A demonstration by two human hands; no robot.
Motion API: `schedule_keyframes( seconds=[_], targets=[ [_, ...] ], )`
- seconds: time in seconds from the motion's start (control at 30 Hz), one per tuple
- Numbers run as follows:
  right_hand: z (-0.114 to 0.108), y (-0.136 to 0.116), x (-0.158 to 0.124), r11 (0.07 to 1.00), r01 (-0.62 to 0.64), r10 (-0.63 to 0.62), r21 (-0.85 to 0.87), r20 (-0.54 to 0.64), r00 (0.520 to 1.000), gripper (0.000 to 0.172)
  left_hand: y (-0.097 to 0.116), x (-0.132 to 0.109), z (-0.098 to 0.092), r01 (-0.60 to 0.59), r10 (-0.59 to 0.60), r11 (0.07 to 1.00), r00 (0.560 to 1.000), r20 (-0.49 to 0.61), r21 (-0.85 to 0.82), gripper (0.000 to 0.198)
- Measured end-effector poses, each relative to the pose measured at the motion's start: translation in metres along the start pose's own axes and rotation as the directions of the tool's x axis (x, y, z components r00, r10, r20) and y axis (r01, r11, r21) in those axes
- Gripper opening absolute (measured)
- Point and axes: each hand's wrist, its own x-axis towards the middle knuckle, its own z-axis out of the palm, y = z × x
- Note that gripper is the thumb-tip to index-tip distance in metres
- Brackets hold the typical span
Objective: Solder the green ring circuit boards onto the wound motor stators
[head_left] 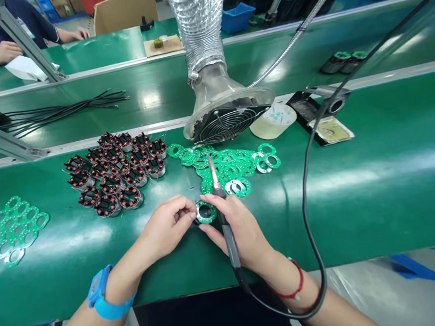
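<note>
My left hand (168,226) pinches a small round part topped by a green ring-shaped circuit board (206,211) on the green bench. My right hand (243,232) is closed round a black soldering iron (225,223) and also touches the ring board from the right; the iron's tip points away from me, above a pile of loose green ring boards (229,167). A cluster of several copper-wound stators (118,170) stands to the left of the pile.
A foil fume duct with a fan grille (225,121) hangs just behind the pile. A tape roll (273,120) and a soldering iron stand (322,114) lie right of it. Green punched panels (12,231) lie far left. Another person's arms (2,50) rest at the far bench.
</note>
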Motion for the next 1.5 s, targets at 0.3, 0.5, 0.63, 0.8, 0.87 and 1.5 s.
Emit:
schedule_keyframes(
  seconds=[0.3, 0.5, 0.63, 0.8, 0.87, 1.5],
  targets=[
    [-0.004, -0.005, -0.003, 0.981, 0.184, -0.185, -0.066, 0.003, 0.983, 0.059, 0.0, -0.001, 0.01, 0.1, -0.109, 0.98, 0.993, -0.038, -0.17, 0.009],
    [-0.005, -0.008, 0.0, 0.995, 0.092, -0.092, 0.028, -0.016, 0.996, 0.047, -0.002, 0.0, 0.014, 0.159, -0.175, 0.971, 0.982, -0.076, -0.179, 0.009],
    [-0.007, -0.006, 0.0, 0.984, -0.014, 0.025, 0.177, -0.058, 0.998, 0.049, -0.003, 0.001, 0.016, 0.174, -0.184, 0.973, 0.982, -0.054, -0.15, 0.013],
    [-0.012, -0.001, -0.009, 0.948, -0.1, 0.177, 0.301, -0.241, 0.954, 0.043, 0.0, 0.001, 0.016, 0.209, -0.215, 0.974, 0.974, -0.07, -0.086, 0.013],
    [-0.015, 0.001, -0.014, 0.939, -0.106, 0.21, 0.326, -0.304, 0.929, 0.033, 0.001, 0.0, 0.016, 0.216, -0.219, 0.975, 0.971, -0.097, -0.04, 0.014],
    [-0.02, 0.001, -0.018, 0.934, -0.002, 0.116, 0.358, -0.298, 0.947, 0.021, 0.003, 0.002, 0.022, 0.182, -0.163, 0.978, 0.97, -0.179, 0.098, 0.015]
  ],
)
